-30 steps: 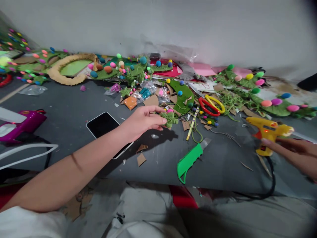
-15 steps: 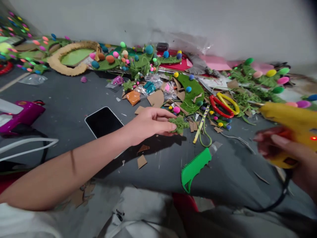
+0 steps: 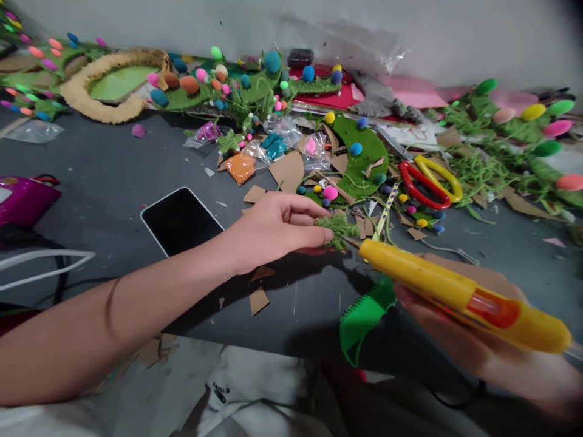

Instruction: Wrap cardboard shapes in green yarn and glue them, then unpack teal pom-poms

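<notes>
1. Left-hand fingers: thumb and fingertips pinched on a green yarn-wrapped piece. Piece sits at mid-table, looks just above the dark tabletop. Too light a grip and it could twist under a push from the nozzle; too hard and the yarn could deform.
2. Right hand: wrapped around a yellow hot-glue gun. Trigger finger not visible, can't tell if it's pressed. Early squeeze = drip off target.
3. Gun's metal nozzle: at the piece's right edge, contact unclear. Left thumb is close by. Burn risk if the tip slips left or glue soaks through the yarn.
4. Green cutter handle: lies just below the gun, its blade end hidden by the right hand. Lowering that hand blind could mean a cut.
5. Pink pom-pom, patterned yellow strip: near the piece. Stray glue strings could catch them.
6. Black cord: by the table's front edge. A snag could jerk the nozzle.
7. Phone: beside the left forearm, partly covered. Elbow drift could shove it.
</notes>
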The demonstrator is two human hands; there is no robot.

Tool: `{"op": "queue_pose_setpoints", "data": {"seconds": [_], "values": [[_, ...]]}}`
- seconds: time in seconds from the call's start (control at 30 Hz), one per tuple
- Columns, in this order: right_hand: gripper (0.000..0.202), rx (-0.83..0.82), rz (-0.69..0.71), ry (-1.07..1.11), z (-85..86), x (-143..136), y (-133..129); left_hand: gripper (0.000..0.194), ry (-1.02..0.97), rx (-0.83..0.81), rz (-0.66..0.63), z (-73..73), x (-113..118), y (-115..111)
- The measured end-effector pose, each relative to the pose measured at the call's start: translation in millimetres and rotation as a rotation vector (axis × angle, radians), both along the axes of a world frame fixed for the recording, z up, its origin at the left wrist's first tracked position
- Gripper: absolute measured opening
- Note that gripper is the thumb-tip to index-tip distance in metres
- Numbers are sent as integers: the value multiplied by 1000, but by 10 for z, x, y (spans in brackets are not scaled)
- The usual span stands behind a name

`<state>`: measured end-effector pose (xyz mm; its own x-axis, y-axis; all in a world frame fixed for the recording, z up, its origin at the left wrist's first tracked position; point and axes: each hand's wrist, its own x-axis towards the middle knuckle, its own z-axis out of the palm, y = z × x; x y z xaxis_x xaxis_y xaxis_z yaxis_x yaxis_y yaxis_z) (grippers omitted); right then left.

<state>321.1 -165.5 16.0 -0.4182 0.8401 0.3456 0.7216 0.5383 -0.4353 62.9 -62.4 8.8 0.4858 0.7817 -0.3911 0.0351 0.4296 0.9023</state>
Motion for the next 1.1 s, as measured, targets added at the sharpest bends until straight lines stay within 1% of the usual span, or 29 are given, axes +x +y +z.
{"op": "queue_pose_setpoints", "data": {"seconds": [0.1,0.17,0.27,0.4,0.63,0.73,0.93,1.1], "values": [[8,-116,25,62,-44,13,-32,25,4,25,-25,-7,-1,0],[5,-142,24,100,-53,3,-36,25,2,39,-37,-14,-6,-1],[7,-151,18,108,-40,-19,-28,26,6,47,-44,-24,-16,-6],[10,-227,10,92,-10,-29,-21,27,-5,40,-60,-32,-23,-14],[17,-232,14,127,9,-48,-1,27,0,43,-76,-39,-24,-12],[16,-235,24,118,3,-49,-3,28,0,45,-82,-45,-22,-10],[21,-241,8,120,3,-31,-25,27,-6,43,-80,-42,-23,-11],[16,-225,6,97,-12,-14,-22,28,-3,46,-81,-38,-25,-12]]}}
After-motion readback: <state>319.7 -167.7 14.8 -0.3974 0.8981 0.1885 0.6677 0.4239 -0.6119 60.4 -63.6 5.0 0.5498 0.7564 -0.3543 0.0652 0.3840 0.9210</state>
